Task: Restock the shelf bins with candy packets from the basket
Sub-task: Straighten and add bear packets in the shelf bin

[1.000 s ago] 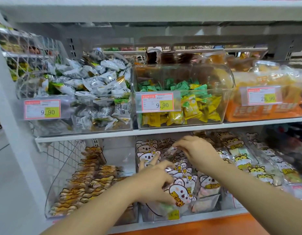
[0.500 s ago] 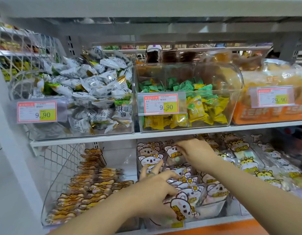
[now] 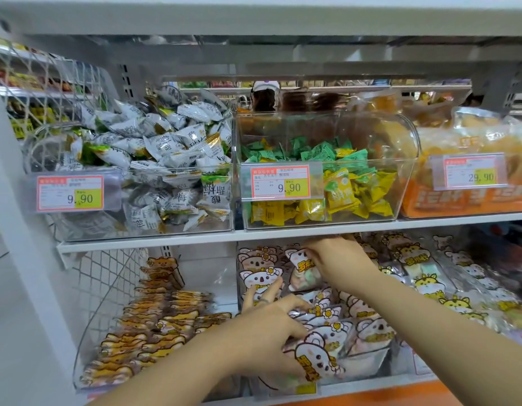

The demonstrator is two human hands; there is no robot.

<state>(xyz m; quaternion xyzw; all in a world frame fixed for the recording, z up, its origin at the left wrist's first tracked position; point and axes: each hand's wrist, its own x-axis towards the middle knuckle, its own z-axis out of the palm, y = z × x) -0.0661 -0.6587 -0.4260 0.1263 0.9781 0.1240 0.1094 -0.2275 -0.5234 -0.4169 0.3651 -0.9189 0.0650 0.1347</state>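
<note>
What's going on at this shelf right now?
A person is working with both hands in the clear plastic bin of white koala-printed candy packets on the lower shelf. The right hand grips an upright packet near the back. The left hand rests with fingers spread on packets at the front.

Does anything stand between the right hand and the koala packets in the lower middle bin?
Nothing visible does. The right hand pinches a clear koala-printed candy packet at the back of the transparent plastic bin, just under the white shelf board.
</note>
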